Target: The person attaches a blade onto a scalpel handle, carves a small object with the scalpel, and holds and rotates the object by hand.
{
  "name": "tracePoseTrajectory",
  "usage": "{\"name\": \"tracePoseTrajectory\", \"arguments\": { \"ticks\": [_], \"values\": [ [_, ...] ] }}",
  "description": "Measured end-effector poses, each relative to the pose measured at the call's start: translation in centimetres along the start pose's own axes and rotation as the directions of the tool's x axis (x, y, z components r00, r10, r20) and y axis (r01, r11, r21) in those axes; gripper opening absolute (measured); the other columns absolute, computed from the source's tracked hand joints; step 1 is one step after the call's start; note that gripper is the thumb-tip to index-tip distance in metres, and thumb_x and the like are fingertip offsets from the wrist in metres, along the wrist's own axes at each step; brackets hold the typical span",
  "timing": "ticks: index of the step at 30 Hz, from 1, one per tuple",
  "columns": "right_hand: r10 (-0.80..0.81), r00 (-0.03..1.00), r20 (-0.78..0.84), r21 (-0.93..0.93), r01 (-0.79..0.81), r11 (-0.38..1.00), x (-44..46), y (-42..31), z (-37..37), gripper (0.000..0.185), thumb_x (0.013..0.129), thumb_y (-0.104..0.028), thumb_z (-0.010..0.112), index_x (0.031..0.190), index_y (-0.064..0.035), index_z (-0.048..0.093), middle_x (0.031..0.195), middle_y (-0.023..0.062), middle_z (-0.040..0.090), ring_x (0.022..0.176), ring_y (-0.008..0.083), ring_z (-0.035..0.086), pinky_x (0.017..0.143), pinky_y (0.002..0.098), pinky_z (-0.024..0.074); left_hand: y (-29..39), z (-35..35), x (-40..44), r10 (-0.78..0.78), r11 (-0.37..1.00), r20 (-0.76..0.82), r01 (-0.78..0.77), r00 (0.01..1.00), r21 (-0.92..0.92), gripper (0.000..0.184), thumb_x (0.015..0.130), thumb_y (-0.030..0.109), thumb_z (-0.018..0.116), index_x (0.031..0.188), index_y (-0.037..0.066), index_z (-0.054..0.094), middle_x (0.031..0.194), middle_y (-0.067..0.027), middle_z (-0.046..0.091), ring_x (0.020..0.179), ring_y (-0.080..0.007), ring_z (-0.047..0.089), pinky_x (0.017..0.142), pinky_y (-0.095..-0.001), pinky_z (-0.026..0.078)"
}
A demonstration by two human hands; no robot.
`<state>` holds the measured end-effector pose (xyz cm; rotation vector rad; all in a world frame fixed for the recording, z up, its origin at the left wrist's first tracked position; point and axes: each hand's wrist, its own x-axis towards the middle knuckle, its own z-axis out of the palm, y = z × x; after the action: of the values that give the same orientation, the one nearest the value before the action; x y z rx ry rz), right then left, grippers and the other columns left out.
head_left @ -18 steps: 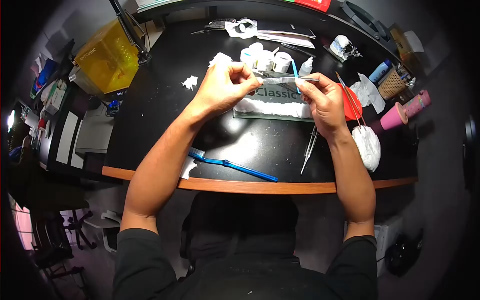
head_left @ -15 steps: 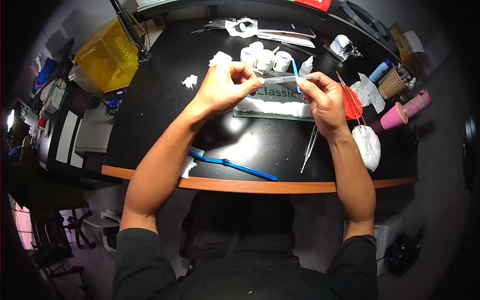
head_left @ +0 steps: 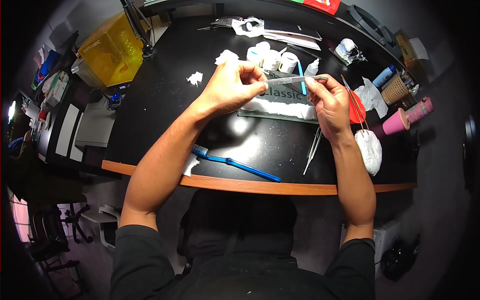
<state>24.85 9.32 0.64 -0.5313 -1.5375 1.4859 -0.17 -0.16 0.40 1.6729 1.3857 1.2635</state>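
Note:
My left hand [head_left: 227, 86] pinches the left end of a slim metal tool [head_left: 290, 80] with a ridged grip section. Its other end is between the thumb and fingers of my right hand [head_left: 330, 100]. Whether it is tweezers or a scalpel handle I cannot make out. A thin blue stick [head_left: 302, 80] stands close to my right fingertips; whether they touch it is unclear. Below the hands, a rolled white tissue [head_left: 280, 107] lies along a glass slab [head_left: 300, 119] marked "Classic". Metal tweezers [head_left: 312, 150] rest left of my right forearm.
Several white jars [head_left: 271, 60] and a dropper bottle [head_left: 312, 66] stand behind the slab. A blue toothbrush [head_left: 240, 165] lies near the wooden edge [head_left: 260, 187]. On the right are a white wad [head_left: 368, 152], brushes [head_left: 356, 102] and a pink cup [head_left: 396, 121].
The whole view has shifted slightly, so the table's things appear a little farther right. Both hands keep hold of the metal tool in nearly the same pose.

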Motion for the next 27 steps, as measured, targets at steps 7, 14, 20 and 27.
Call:
{"name": "tracePoseTrajectory", "arguments": {
  "ticks": [7, 14, 20, 27],
  "values": [
    [0.049, 0.999, 0.002, 0.067, -0.049, 0.997, -0.1, -0.2, -0.1, 0.011, 0.098, -0.015, 0.076, 0.096, -0.0057, 0.072, 0.084, -0.0018, 0.065, 0.075, 0.0066, 0.053, 0.071, 0.0237, 0.0415, 1.1, -0.2, -0.3, -0.055, 0.968, 0.076, 0.072, 0.996, -0.241, 0.011, 0.094, 0.013, 0.075, 0.093, 0.002, 0.074, 0.086, -0.0041, 0.074, 0.083, -0.0101, 0.069, 0.074, -0.0253, 0.05],
    [0.096, 0.995, 0.005, 0.144, -0.096, 0.985, -0.3, -0.6, 0.2, 0.012, 0.099, -0.017, 0.076, 0.099, -0.0063, 0.072, 0.088, 0.0012, 0.069, 0.078, 0.0085, 0.058, 0.076, 0.0262, 0.0446, 1.2, -0.5, -0.3, -0.044, 0.946, 0.095, 0.072, 0.994, -0.316, 0.012, 0.094, 0.016, 0.077, 0.092, 0.004, 0.074, 0.089, -0.0047, 0.074, 0.085, -0.0113, 0.07, 0.073, -0.0262, 0.05],
    [0.088, 0.996, 0.018, 0.126, -0.089, 0.988, -0.2, -0.3, -0.3, 0.012, 0.101, -0.018, 0.075, 0.102, -0.0058, 0.072, 0.09, 0.003, 0.072, 0.08, 0.01, 0.062, 0.078, 0.0269, 0.0482, 1.3, -0.3, -0.3, -0.05, 0.958, 0.094, 0.074, 0.994, -0.275, 0.015, 0.092, 0.02, 0.079, 0.093, 0.005, 0.075, 0.089, -0.0047, 0.075, 0.086, -0.0114, 0.071, 0.074, -0.0257, 0.05],
    [0.096, 0.995, 0.032, 0.132, -0.1, 0.986, -0.2, -0.3, -0.4, 0.012, 0.102, -0.016, 0.072, 0.104, -0.0045, 0.072, 0.094, 0.006, 0.074, 0.081, 0.011, 0.064, 0.079, 0.027, 0.0517, 1.3, -0.3, -0.3, -0.044, 0.964, 0.113, 0.072, 0.993, -0.257, 0.016, 0.092, 0.018, 0.079, 0.096, 0.003, 0.075, 0.089, -0.0068, 0.076, 0.085, -0.0118, 0.071, 0.075, -0.0259, 0.051]
  ]
}}
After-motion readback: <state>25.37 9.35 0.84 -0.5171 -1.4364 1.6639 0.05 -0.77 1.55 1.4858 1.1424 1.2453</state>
